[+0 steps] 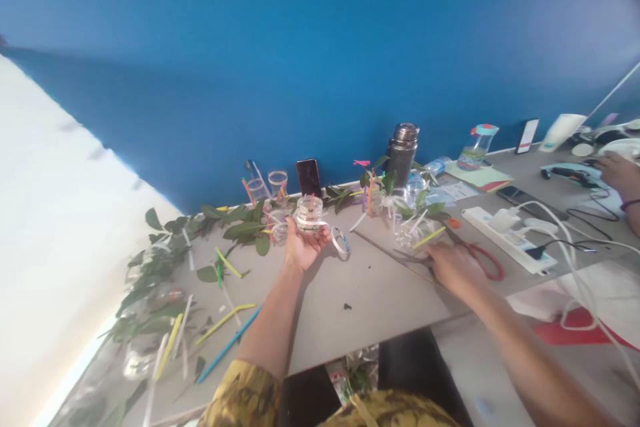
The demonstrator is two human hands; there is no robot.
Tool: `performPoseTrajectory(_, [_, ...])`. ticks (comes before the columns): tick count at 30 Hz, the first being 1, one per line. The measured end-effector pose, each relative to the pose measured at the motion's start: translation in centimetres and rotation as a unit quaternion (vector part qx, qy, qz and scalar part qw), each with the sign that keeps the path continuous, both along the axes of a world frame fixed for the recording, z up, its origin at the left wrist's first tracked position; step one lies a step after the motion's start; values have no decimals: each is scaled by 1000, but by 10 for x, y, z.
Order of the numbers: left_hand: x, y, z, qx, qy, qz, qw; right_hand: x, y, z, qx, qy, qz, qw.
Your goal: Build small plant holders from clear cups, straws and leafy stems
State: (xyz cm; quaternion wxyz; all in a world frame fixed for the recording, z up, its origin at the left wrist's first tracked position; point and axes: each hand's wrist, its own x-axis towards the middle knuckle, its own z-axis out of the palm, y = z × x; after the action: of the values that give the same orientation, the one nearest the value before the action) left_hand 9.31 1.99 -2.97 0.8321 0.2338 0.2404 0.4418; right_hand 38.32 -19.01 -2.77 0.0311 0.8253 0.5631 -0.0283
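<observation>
My left hand (303, 245) is palm up over the grey table (360, 300) and holds a small clear plastic cup (309, 214) wrapped with a white ribbon. A roll of tape (341, 242) lies just right of that hand. My right hand (453, 267) rests on the table, fingers closed around the red-handled scissors (483, 260), whose blades point left. Just beyond it stand clear cups with leaves and straws (417, 227).
Leafy branches (165, 273) and coloured straws (225, 323) litter the left of the table. A dark flask (401, 153), a phone (309, 177), a power strip (510, 240) with cables and another person's hand (620, 177) lie behind and to the right. A blue partition stands behind.
</observation>
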Motion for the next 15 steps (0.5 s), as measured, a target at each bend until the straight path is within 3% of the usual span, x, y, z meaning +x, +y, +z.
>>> performPoseTrajectory(5, [-5,1,-2,50,-9,-18,999,12,-9,-12,-28,-18,-4,999])
performPoseTrajectory(15, [-4,-1,-2,191,4,-8,981,7,-17,-6,-23,-29,24,999])
